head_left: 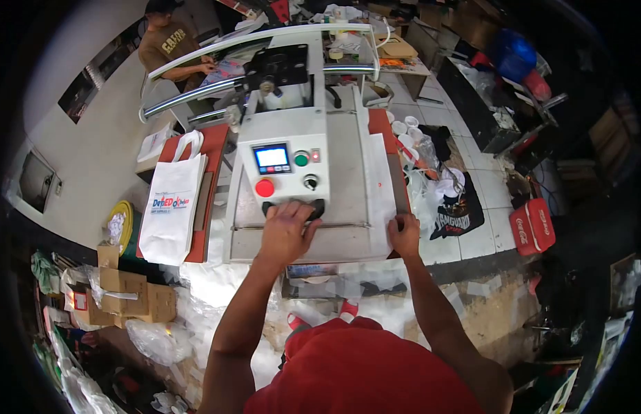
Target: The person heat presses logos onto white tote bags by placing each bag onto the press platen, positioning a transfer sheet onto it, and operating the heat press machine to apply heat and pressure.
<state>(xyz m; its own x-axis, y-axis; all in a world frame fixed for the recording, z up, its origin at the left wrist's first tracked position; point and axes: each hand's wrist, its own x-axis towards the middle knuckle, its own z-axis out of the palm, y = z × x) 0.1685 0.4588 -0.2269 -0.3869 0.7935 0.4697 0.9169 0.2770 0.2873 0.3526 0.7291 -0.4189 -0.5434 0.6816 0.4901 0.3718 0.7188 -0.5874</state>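
Note:
My left hand (pixel 287 231) lies over the black handle (pixel 313 210) on the front of a white heat press (pixel 286 131), its fingers curled on it. The press head carries a lit screen (pixel 271 158), a green button, a red button and a black knob. Beneath it is a wide metal heating plate (pixel 334 243). My right hand (pixel 405 236) is closed at the right edge of the red pad (pixel 398 183), beside a white sheet (pixel 380 165); what its fingers grip, if anything, is hidden. White printed tote bags (pixel 172 207) lie stacked on another red pad to the left.
A person in a brown shirt (pixel 172 45) works behind the press at left. A black printed bag (pixel 465 210), plastic and cups lie on the tiles at right, near a red cooler bag (pixel 531 226). Cardboard boxes (pixel 131 293) and plastic wrap sit at lower left.

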